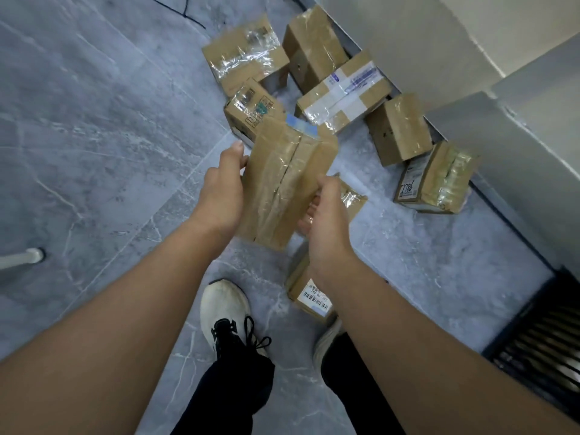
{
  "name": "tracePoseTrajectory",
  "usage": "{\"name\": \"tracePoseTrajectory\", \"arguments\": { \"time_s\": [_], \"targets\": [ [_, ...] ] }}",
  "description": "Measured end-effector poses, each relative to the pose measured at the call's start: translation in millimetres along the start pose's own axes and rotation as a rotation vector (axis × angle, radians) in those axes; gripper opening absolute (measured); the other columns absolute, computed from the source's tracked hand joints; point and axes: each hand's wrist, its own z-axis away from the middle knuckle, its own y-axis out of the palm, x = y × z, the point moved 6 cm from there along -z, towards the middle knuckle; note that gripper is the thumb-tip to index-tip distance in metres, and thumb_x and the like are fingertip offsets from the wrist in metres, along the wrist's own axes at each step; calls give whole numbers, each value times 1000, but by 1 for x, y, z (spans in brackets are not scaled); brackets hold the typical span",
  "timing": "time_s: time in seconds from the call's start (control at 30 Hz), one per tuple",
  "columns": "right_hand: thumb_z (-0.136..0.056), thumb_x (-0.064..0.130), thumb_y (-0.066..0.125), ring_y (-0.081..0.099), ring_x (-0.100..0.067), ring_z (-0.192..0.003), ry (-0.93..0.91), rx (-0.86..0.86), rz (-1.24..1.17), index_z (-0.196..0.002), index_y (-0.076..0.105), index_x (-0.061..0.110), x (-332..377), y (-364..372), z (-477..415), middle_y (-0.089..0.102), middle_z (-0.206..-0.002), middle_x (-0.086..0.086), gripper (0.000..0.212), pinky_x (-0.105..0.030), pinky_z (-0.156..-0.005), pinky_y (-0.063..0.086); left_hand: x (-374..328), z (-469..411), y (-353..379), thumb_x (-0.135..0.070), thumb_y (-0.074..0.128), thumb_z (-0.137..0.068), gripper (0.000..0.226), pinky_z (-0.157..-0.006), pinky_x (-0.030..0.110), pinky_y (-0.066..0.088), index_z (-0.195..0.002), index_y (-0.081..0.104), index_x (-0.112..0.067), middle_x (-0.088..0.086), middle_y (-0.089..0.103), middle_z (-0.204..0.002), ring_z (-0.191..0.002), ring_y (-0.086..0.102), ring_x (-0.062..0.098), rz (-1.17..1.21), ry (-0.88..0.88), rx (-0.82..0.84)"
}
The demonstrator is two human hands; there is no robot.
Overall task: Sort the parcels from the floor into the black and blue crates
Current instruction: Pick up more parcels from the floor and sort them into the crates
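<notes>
A long brown cardboard parcel (284,180) wrapped in tape is held up above the floor between both my hands. My left hand (221,191) grips its left edge, thumb on top. My right hand (326,221) grips its right edge near the lower end, fingers curled underneath. Several more taped cardboard parcels lie on the grey floor beyond it, among them one with white tape (343,94) and one with a printed label (252,109). Another parcel with a barcode label (310,295) lies by my right foot. A black crate (539,337) shows at the lower right edge.
A pale wall and step (470,58) run along the right behind the parcels. My white shoe (224,309) stands on the grey tiled floor (94,136). A white furniture leg (28,257) sits at the left edge. No blue crate is in view.
</notes>
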Motion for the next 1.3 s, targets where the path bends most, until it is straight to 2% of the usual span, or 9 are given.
{"name": "tracePoseTrajectory", "arguments": {
  "time_s": [0.13, 0.23, 0.37, 0.5, 0.6, 0.8, 1.0, 1.13, 1.3],
  "targets": [
    [-64, 77, 44, 56, -23, -138, -122, 12, 14, -106, 73, 37, 29, -10, 32, 67, -139, 1, 65, -59, -121, 40, -33, 35, -5, -55, 27, -107, 49, -76, 30, 46, -84, 66, -36, -6, 64, -94, -92, 62, 14, 16, 90, -16],
    [-66, 72, 45, 56, -21, -133, -164, 42, 36, -90, 68, 36, 57, -17, 65, 67, -133, 2, 50, -54, -118, 42, -57, 63, -8, -56, 29, -107, 46, -78, 31, 47, -92, 68, -36, -8, 65, -94, -90, 63, 12, 56, 116, -23],
    [-79, 70, 43, 53, -7, -128, -198, 119, 29, -119, 58, 48, 90, -29, 112, 57, -137, 14, 49, -39, -105, 39, -96, 101, -12, -54, 29, -108, 43, -75, 27, 44, -102, 68, -36, -8, 65, -105, -95, 63, 9, 94, 154, -22],
    [-79, 66, 44, 56, -5, -122, -232, 125, -30, -112, 57, 48, 125, -42, 157, 60, -126, 18, 40, -34, -95, 41, -145, 140, -22, -50, 28, -109, 44, -65, 16, 45, -100, 68, -35, -9, 64, -101, -95, 61, 10, 116, 227, -35],
    [-79, 65, 46, 57, -8, -123, -251, 116, -84, -112, 58, 44, 147, -51, 191, 63, -125, 15, 41, -36, -100, 42, -183, 170, -30, -46, 29, -109, 44, -45, 3, 40, -97, 66, -27, -9, 65, -91, -83, 60, 6, 144, 283, -28],
    [-90, 59, 50, 64, -14, -128, -311, 69, -293, -109, 66, 35, 194, -64, 262, 71, -116, 13, 34, -34, -113, 42, -252, 230, -43, -41, 30, -111, 42, -44, 1, 38, -86, 59, -24, -8, 62, -88, -80, 58, 6, 165, 410, 27],
    [-113, 46, 35, 67, -6, -79, -374, 93, -452, -74, 68, 29, 240, -80, 333, 70, -71, 15, 53, -28, -86, 46, -318, 301, -62, -40, 33, -110, 43, -71, 19, 40, -74, 52, -25, -17, 61, -70, -80, 58, 4, 152, 522, 62],
    [-114, 44, 31, 65, -1, -67, -493, 96, -499, -88, 68, 24, 277, -93, 384, 71, -73, 10, 50, -26, -77, 47, -361, 351, -77, -38, 35, -110, 40, -67, 13, 45, -85, 54, -12, -19, 61, -67, -61, 57, -5, 149, 629, 100],
    [-115, 35, 33, 58, 5, -54, -631, 153, -549, -55, 71, 27, 330, -108, 461, 63, -57, 17, 72, -25, -70, 41, -409, 419, -103, -43, 43, -101, 28, -60, 17, 39, -84, 42, -21, -10, 43, -78, -69, 43, 4, 171, 812, 170]
  ]
}}
